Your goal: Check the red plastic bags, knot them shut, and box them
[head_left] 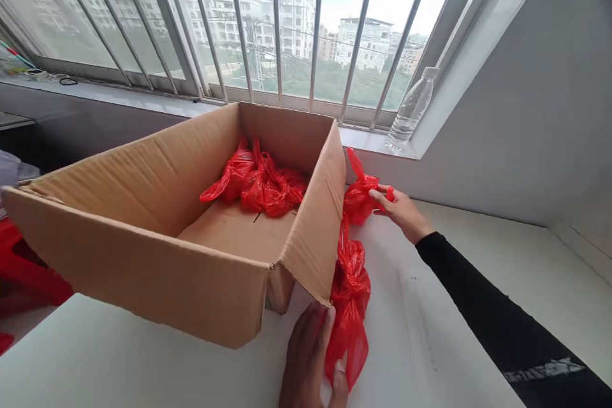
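My right hand (400, 211) pinches the gathered top of a knotted red plastic bag (359, 201) beside the box's right wall. What the bag holds is hidden. Low in the view, my left hand (308, 357) has its fingers stretched under the box's flap corner, with the thumb apart. It lies against the loose end of a second red plastic bag (351, 296), which rests on the white tabletop. The open cardboard box (157, 261) holds several more tied red bags (272, 188) at its far end.
A clear water bottle (412, 111) stands on the windowsill at the right, in front of a barred window (296, 32). A red plastic object (38, 274) shows at the left edge. The white tabletop (430, 312) meets a grey wall (516, 127).
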{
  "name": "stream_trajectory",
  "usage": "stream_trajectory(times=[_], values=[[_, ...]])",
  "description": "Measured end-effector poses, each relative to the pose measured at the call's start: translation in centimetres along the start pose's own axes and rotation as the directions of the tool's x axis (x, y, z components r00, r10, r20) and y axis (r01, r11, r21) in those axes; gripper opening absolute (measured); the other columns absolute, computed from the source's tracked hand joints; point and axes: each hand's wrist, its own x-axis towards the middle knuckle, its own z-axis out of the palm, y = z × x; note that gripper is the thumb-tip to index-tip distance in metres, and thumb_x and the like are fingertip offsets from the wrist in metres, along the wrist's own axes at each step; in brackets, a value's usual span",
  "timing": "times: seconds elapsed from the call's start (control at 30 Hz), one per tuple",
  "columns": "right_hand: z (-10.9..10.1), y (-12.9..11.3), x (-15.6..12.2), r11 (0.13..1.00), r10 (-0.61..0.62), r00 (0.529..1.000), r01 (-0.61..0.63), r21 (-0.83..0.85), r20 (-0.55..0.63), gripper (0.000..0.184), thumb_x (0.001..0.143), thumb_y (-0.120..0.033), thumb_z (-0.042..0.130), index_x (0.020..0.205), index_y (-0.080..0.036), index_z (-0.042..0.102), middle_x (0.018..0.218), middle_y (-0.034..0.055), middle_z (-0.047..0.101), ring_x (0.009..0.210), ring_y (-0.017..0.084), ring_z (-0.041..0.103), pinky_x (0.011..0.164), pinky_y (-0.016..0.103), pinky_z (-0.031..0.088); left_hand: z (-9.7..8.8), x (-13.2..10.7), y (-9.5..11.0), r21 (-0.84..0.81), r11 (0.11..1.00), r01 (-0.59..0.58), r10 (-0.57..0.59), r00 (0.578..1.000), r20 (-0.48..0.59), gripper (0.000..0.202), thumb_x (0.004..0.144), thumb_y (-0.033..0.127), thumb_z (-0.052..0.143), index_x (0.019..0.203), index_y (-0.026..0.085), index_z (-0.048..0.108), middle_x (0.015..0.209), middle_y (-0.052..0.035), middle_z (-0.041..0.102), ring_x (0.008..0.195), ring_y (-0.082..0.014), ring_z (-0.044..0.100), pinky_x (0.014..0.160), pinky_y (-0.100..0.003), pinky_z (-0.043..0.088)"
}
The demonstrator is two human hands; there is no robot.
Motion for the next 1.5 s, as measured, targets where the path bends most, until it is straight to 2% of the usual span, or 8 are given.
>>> stream_trajectory(times=[0.17, 0.3, 0.43, 0.73, 1.0, 1.13, 1.37, 1.5], values=[[0.4, 1.7, -6.9, 0.959, -0.138, 0.981, 0.097, -0.266, -0.139, 0.072, 0.098, -0.049, 0.055, 0.159, -0.019, 0.030, 0.155, 0.0176, 0.047, 0.143, 0.028, 0.047, 0.120, 0.052, 0.037, -1.1, 0.4, 0.6, -0.058, 0.998, 0.011, -0.001, 0.986, 0.169, 0.058, 0.102, 0.018, 0.042, 0.158, 0.031, 0.036, 0.157, -0.0075, 0.049, 0.144, -0.0242, 0.047, 0.113, -0.043, 0.050], [0.5, 5.7, -17.4, 0.885, -0.186, 0.982, 0.157, -0.437, -0.023, 0.058, 0.100, -0.032, 0.053, 0.156, -0.025, 0.039, 0.154, 0.0109, 0.050, 0.148, 0.028, 0.040, 0.126, 0.056, 0.028, -0.6, 1.1, 1.6, -0.068, 0.995, 0.072, -0.058, 0.980, 0.191, 0.056, 0.106, 0.037, 0.041, 0.160, 0.030, 0.031, 0.162, -0.0084, 0.042, 0.148, -0.0310, 0.039, 0.115, -0.056, 0.043], [-0.9, 10.1, -23.5, 0.649, -0.179, 0.979, 0.190, -0.737, 0.094, 0.064, 0.106, -0.026, 0.041, 0.165, -0.027, 0.016, 0.166, 0.0105, 0.034, 0.156, 0.029, 0.026, 0.126, 0.064, 0.024, 0.7, 1.8, 1.7, -0.015, 0.999, -0.051, 0.053, 0.979, 0.196, 0.062, 0.101, 0.027, 0.054, 0.159, 0.027, 0.033, 0.161, -0.0114, 0.042, 0.145, -0.0326, 0.042, 0.113, -0.056, 0.045], [-4.6, 9.9, -22.3, 0.721, -0.194, 0.981, 0.125, -0.681, -0.026, 0.046, 0.107, -0.030, 0.042, 0.152, -0.022, 0.040, 0.155, 0.0155, 0.045, 0.149, 0.031, 0.037, 0.120, 0.063, 0.037, 1.0, 1.0, 2.1, 0.058, 0.971, -0.232, 0.207, 0.937, 0.282, 0.060, 0.093, -0.003, 0.045, 0.146, 0.025, 0.049, 0.155, -0.0125, 0.049, 0.144, -0.0278, 0.048, 0.115, -0.057, 0.046], [-3.8, 4.3, -24.3, 0.773, -0.412, 0.869, 0.493, -0.399, 0.275, 0.028, 0.099, -0.013, 0.057, 0.124, -0.023, 0.059, 0.121, 0.0063, 0.059, 0.114, 0.019, 0.059, 0.126, 0.058, 0.027, -3.1, -0.1, 4.9, -0.187, 0.976, -0.107, 0.178, 0.888, 0.424, 0.060, 0.084, 0.002, 0.044, 0.138, 0.029, 0.053, 0.151, -0.0055, 0.053, 0.143, -0.0240, 0.048, 0.124, -0.050, 0.034], [-4.1, 3.9, -25.0, 0.821, -0.387, 0.890, 0.452, -0.349, 0.241, 0.016, 0.099, -0.010, 0.054, 0.110, -0.020, 0.060, 0.108, 0.0043, 0.061, 0.105, 0.018, 0.058, 0.120, 0.053, 0.035, -5.0, 1.6, 7.4, -0.327, 0.933, 0.147, -0.007, 0.919, 0.393, 0.049, 0.095, 0.014, 0.037, 0.137, 0.033, 0.055, 0.146, -0.0046, 0.056, 0.136, -0.0255, 0.054, 0.111, -0.045, 0.047], [-4.9, 2.6, -26.4, 0.857, -0.371, 0.900, 0.426, -0.289, 0.228, 0.015, 0.100, -0.009, 0.050, 0.106, -0.022, 0.054, 0.098, 0.0000, 0.065, 0.094, 0.018, 0.057, 0.108, 0.050, 0.041, -2.8, 3.5, 9.0, -0.206, 0.978, -0.019, 0.094, 0.927, 0.364, 0.016, 0.096, 0.017, 0.062, 0.107, 0.029, 0.067, 0.115, -0.0033, 0.065, 0.115, -0.0201, 0.058, 0.098, -0.033, 0.049], [-7.0, 3.1, -26.9, 0.942, -0.149, 0.988, 0.153, -0.300, 0.038, 0.010, 0.103, -0.019, 0.046, 0.098, -0.025, 0.053, 0.093, 0.0003, 0.060, 0.086, 0.018, 0.056, 0.077, 0.037, 0.049, -3.8, 3.9, 7.6, -0.195, 0.978, 0.074, -0.027, 0.972, 0.232, 0.008, 0.098, 0.020, 0.060, 0.098, 0.027, 0.063, 0.100, 0.0005, 0.068, 0.100, -0.0153, 0.063, 0.090, -0.025, 0.049]])
